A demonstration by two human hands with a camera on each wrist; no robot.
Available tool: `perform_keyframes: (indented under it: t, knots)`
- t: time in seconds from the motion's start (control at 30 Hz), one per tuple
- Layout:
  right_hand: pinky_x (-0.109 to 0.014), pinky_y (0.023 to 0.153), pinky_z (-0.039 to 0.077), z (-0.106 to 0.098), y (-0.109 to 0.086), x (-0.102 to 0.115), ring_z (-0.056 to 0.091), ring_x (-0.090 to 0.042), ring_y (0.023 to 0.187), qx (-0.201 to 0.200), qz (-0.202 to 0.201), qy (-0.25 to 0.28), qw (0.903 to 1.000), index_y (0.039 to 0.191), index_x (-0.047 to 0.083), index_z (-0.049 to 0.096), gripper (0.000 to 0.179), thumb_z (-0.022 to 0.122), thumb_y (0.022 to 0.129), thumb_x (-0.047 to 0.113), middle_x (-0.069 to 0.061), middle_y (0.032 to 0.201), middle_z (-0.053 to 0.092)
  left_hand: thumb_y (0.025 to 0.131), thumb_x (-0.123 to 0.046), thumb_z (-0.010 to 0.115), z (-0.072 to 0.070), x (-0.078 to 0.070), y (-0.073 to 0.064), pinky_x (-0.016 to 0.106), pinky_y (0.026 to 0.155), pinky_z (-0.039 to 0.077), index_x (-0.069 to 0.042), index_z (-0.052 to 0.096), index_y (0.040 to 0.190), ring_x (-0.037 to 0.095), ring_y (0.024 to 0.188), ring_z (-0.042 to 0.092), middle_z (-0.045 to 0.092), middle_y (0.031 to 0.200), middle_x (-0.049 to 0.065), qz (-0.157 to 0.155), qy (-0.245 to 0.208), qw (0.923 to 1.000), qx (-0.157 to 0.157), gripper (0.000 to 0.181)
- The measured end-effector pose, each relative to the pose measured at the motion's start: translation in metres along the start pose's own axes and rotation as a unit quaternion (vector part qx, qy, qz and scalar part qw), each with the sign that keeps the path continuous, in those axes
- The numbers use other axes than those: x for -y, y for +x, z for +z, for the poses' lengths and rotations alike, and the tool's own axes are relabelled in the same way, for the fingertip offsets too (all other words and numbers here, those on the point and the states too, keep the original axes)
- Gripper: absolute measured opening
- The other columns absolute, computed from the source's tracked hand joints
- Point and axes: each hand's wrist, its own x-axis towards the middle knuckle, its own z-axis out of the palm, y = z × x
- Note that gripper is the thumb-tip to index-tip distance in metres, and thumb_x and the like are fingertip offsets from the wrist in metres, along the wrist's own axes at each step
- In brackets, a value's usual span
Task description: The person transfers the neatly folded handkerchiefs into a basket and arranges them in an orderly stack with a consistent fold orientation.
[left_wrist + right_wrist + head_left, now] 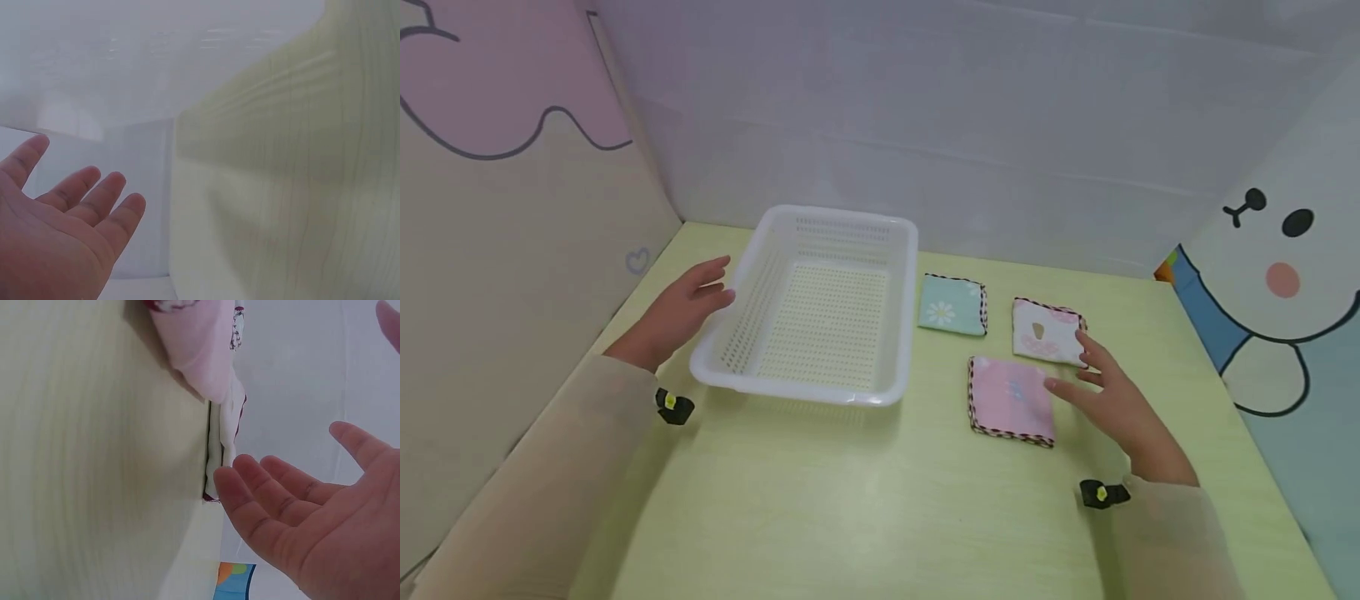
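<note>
1. From my distant seat I watched the left hand at the outer side of the white basket, its fingers apart and gripping nothing. Its thumb lay right by the near-left rim; I could not tell whether it touched.
2. The right hand also had its fingers apart, with nothing clamped between them. Its fingertips reached the right edge of the white cloth, and its thumb hung by the right edge of the pink cloth. I could not make out actual contact with either.
3. The pink cloth lay flat just left of that thumb, its striped border facing me. The white cloth sat directly beyond it, the two edges close together.
4. The green cloth lay farther off, beyond and left of the right hand, between the basket's right rim and the white cloth.
5. For moving, I had a broad stretch of table between the two hands, on the near side of the basket and the pink cloth.
6. Left of the left hand, the side wall stood close. Right of the right hand, a strip of tabletop ran to the cartoon panel.
</note>
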Motion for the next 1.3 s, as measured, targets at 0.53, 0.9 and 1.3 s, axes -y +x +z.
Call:
perform_keyframes:
  t: [0.53,0.9,1.3]
  knots:
    - [-0.074,0.104,0.036,0.011,-0.001,-0.005,0.029,-0.051,0.145,0.018,0.002,0.016,0.9997,0.167,0.030,0.004,0.103,0.070,0.093,0.058,-0.026,0.166,0.017,0.109,-0.033,0.052,0.008,0.005,-0.001,0.039,0.097,0.047,-0.025,0.028,0.164,0.033,0.129,0.053,0.031,0.163,0.010,0.000,-0.054,0.9985,-0.007,0.061]
    - [-0.066,0.099,0.043,0.017,0.002,-0.005,0.037,-0.047,0.137,0.038,0.024,-0.005,0.9990,0.167,0.023,0.017,0.102,0.080,0.090,0.045,-0.027,0.160,0.028,0.108,-0.018,0.049,0.014,0.006,-0.001,0.031,0.090,0.051,-0.021,0.036,0.161,0.027,0.119,0.058,0.038,0.156,0.009,-0.010,-0.103,0.9946,-0.006,0.055]
    - [-0.057,0.091,0.051,0.028,0.011,-0.001,0.048,-0.046,0.125,0.035,0.006,-0.056,0.9978,0.162,0.011,0.030,0.092,0.083,0.089,0.024,-0.029,0.149,0.041,0.110,-0.021,0.045,0.022,0.002,0.001,0.032,0.087,0.054,-0.025,0.038,0.159,0.025,0.117,0.057,0.038,0.154,0.008,-0.046,-0.184,0.9817,-0.008,0.050]
